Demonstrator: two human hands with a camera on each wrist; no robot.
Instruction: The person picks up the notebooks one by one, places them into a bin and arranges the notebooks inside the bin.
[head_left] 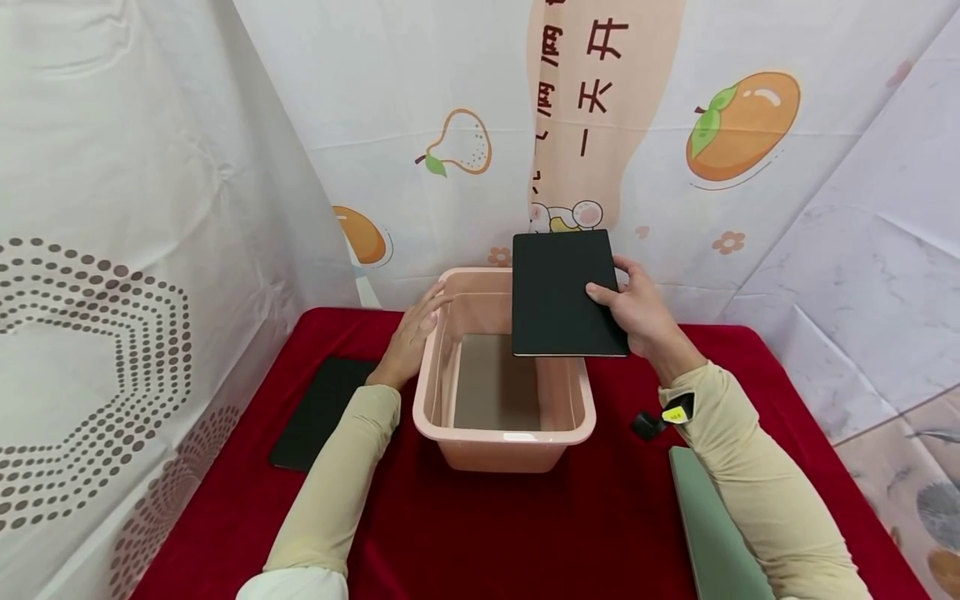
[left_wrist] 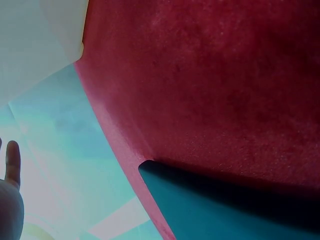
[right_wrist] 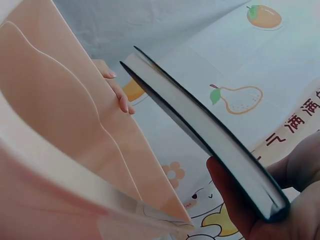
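Right hand [head_left: 641,317] pinches black notebook [head_left: 561,292] over tub [head_left: 502,457] near surface's [head_left: 480,542] far edge | left hand [head_left: 408,342], fingers extended, at rim [head_left: 422,408] | one-sided grip could drop notebook

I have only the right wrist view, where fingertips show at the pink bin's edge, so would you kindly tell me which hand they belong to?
Observer: The person's left hand, resting on the left rim of the pink bin.
Operator: Thank you; which part of the bin does the held notebook hide in the head view?
Observer: The far right corner, with the right hand gripping the notebook's right edge.
Operator: And does anything lie left of the bin?
Observer: Yes, a flat black item, partly hidden by the left sleeve.
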